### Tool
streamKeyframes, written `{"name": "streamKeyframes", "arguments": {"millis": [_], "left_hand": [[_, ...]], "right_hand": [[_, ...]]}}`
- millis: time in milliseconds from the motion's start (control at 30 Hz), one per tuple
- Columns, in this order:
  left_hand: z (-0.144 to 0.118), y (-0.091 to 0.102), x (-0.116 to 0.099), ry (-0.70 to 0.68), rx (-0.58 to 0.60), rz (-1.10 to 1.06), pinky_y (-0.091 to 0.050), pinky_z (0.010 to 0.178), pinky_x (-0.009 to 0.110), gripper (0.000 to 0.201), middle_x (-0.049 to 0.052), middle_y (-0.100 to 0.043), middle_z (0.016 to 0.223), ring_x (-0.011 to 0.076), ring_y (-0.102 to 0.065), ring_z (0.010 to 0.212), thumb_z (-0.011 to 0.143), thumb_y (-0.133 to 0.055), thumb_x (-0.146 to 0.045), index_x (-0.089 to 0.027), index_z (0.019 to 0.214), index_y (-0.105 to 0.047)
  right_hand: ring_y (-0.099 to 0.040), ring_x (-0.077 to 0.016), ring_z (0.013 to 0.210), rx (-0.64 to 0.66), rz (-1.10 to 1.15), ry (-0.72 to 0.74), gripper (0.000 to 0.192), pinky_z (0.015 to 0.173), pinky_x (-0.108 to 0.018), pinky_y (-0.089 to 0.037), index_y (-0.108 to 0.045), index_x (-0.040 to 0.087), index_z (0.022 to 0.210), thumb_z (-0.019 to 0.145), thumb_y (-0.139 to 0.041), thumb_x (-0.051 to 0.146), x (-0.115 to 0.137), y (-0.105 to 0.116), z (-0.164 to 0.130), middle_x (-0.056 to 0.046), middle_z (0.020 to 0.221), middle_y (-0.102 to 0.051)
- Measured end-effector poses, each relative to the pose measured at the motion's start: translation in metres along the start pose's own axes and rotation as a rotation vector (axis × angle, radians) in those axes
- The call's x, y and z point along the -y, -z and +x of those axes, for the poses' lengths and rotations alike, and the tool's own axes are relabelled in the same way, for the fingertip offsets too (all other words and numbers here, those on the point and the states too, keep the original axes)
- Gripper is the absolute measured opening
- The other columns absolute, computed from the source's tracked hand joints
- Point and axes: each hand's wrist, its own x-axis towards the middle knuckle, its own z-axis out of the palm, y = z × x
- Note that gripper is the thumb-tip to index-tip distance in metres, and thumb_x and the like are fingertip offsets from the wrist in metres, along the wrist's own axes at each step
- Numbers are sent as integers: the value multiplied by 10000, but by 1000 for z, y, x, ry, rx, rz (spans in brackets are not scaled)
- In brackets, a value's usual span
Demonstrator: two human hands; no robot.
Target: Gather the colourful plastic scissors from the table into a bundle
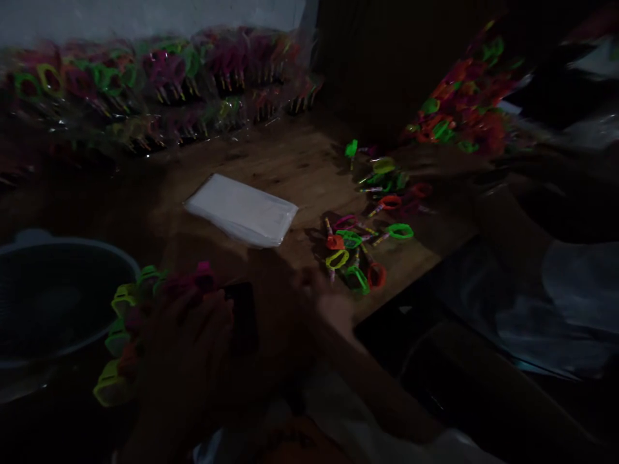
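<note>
The scene is very dark and partly blurred. My left hand [186, 335] is at the lower left, its fingers bent over a bunch of bright plastic toys [116, 338] in yellow, green, orange and pink. The palm side and most of the bunch are hidden. My right hand [324, 296] is over the wooden table near the middle, smeared, so its fingers cannot be made out. Just beyond it lies a loose group of plastic toys [351, 240] with ring-shaped heads and striped stems. Between my hands is a dark, flat rectangular object [243, 319].
A white plastic-wrapped packet [244, 209] lies mid-table [309, 151]. A round basin [72, 241] stands at left. Clear bags of similar toys [164, 71] line the back. Another person's arm [507, 219] reaches in at right, near a heap of toys [469, 109].
</note>
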Motion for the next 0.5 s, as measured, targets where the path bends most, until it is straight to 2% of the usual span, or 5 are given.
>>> {"name": "streamKeyframes", "arguments": {"millis": [100, 233, 333, 433, 500], "left_hand": [[4, 3, -2, 1, 1, 2, -370, 1037, 598, 208, 64, -685, 1060, 295, -531, 1089, 868, -510, -219, -208, 1026, -645], [3, 5, -3, 47, -2, -11, -379, 1049, 512, 232, 55, -665, 1124, 263, -519, 1129, 879, -515, -208, -217, 1092, -607], [-3, 4, -1, 100, -90, -28, -331, 1098, 509, 383, 96, -616, 1233, 282, -462, 1255, 893, -480, -210, -198, 1275, -512], [-9, 0, 5, 172, -136, -102, -326, 1114, 498, 471, 114, -552, 1303, 276, -442, 1299, 926, -432, -225, -224, 1396, -401], [-11, -3, 9, 190, -152, -117, -326, 1115, 493, 456, 109, -548, 1303, 270, -444, 1299, 949, -411, -261, -253, 1405, -393]], "right_hand": [[-697, -356, 837, -70, -424, -194, 315, 577, -365, -482, -625, 77, 1056, 963, -478, 340, -25, 32, 14, -241, 987, -683], [-709, -313, 848, -2, -387, -184, 217, 639, -340, -503, -650, 104, 1021, 941, -496, 234, -35, 37, 26, -195, 960, -709], [-701, -269, 894, 28, -81, -28, 196, 731, -323, -525, -674, 150, 1036, 873, -570, 186, -22, 17, 26, -153, 1001, -727], [-696, -229, 874, 174, 527, 133, 181, 743, -294, -544, -695, 167, 977, 814, -646, 229, 7, -21, 25, -90, 969, -746], [-692, -212, 840, 312, 881, 166, 182, 731, -290, -549, -701, 157, 919, 768, -702, 259, 29, -48, 28, -58, 917, -750]]}}
